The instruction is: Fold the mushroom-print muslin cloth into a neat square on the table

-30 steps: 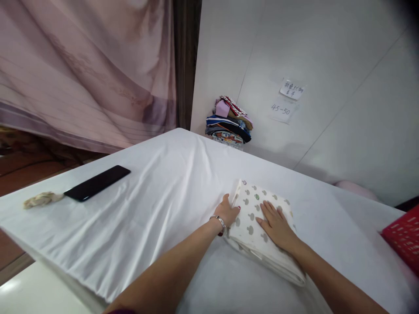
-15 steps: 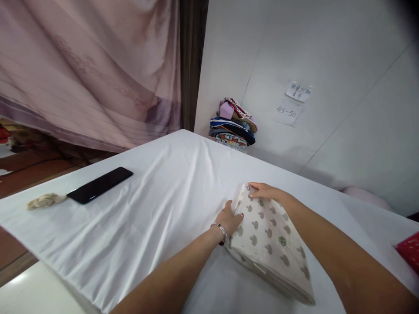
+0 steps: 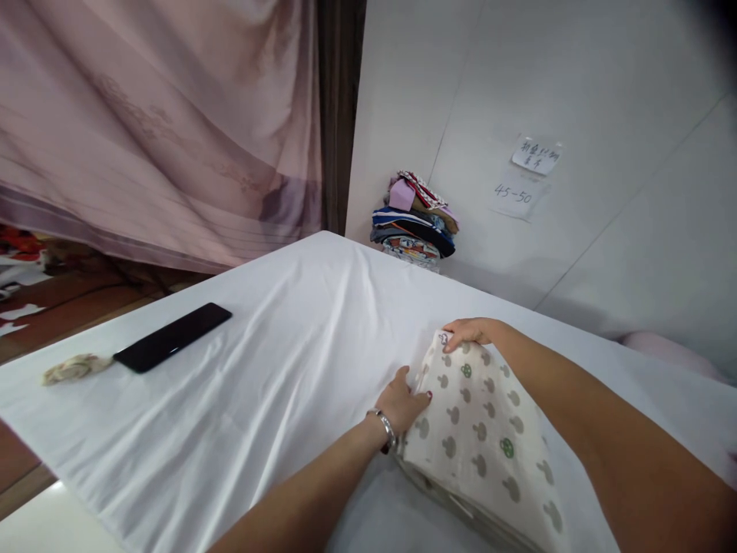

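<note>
while at cloth (image 3: 469,430) edges, hands (image 3: 397,403) (image 3: 469,332) uncrowded

Indoor room, a home or small workroom (the view cannot settle which): draped pink patterned fabric curtain (image 3: 173,115) at upper left, handwritten white paper notes (image 3: 537,157) on a grey-white panelled wall (image 3: 627,84) at upper right, multicoloured folded-cloth stack (image 3: 411,221) above centre, white-draped table (image 3: 299,346) below.

Printed fabric (image 3: 461,407): matt cloth, looks soft. Tabletop (image 3: 288,369): covered in creased cloth. Phone (image 3: 173,338): smooth, looks glossy. Bracelet (image 3: 387,427): shiny metal. Curtain (image 3: 173,115): cloth. Signs (image 3: 512,198): paper.
</note>
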### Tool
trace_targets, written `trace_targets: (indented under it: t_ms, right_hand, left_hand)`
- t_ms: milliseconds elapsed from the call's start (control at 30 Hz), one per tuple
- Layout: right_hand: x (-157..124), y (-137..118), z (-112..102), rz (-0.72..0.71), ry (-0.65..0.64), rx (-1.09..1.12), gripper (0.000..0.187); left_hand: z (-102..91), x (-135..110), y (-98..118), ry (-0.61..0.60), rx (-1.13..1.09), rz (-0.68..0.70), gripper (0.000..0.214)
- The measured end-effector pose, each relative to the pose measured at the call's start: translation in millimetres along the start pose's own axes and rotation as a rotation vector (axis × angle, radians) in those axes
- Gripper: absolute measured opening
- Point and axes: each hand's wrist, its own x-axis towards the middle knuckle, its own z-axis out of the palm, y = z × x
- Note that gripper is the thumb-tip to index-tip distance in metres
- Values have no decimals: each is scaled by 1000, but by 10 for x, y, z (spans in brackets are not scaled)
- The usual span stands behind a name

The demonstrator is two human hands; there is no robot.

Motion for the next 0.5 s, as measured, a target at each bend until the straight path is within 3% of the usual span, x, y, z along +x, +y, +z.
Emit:
trace_targets:
  t_ms: [133, 233, 300, 367, 500]
  right_hand:
    - [-247, -74, -69, -82, 38, 3, 43]
    - [-538, -144, -122, -196, 107, -64, 42]
    - [-773, -193, -158, -266, 176, -115, 42]
    - [-1029, -247, -199, -340, 287, -134, 43]
    - [-1559, -376, -260, -552, 620, -140, 41]
  left_hand:
    - [-43, 13, -99, -97, -111, 32, 88]
    - [-117, -23, -78, -226, -178, 81, 58]
    - [-236, -66, 71, -266, -116, 138, 35]
    - [-432, -127, 350, -169, 66, 216, 24]
    - [-911, -310, 1118, 245, 540, 431, 23]
